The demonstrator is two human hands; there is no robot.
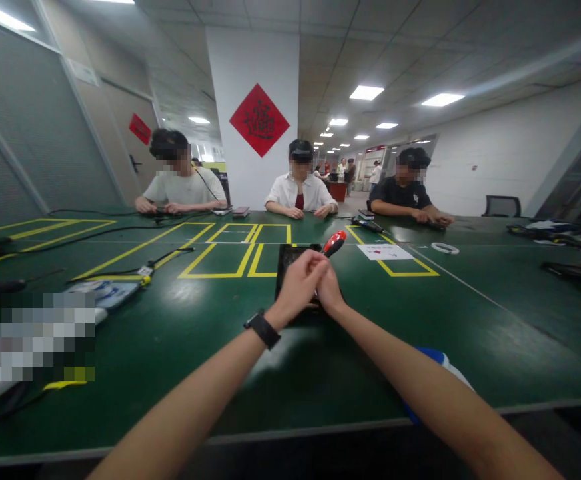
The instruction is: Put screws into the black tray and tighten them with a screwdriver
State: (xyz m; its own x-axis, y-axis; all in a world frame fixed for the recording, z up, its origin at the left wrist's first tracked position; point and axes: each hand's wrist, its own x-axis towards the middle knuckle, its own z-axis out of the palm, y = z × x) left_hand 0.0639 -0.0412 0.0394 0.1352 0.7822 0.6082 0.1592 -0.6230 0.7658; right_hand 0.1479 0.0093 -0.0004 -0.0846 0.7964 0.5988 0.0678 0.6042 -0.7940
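Note:
Both of my hands meet over the middle of the green table. My left hand point(297, 283), with a black watch point(263, 329) at its wrist, has its fingers closed against the right one; what they pinch is hidden. My right hand point(330, 290) is closed around the lower part of a screwdriver point(335, 244), whose red and black handle sticks up and to the right above the fingers. The shaft and tip cannot be seen. Directly beneath and behind the hands is a black rectangular object point(284, 263), mostly covered by them.
Yellow tape rectangles point(213, 275) mark the green table point(195, 380). At left lie a pouch point(105, 291) and cables. A paper sheet point(384, 252) and white ring point(444, 249) lie right. A blue and white item point(433, 357) is partly behind my right forearm. Three people sit opposite.

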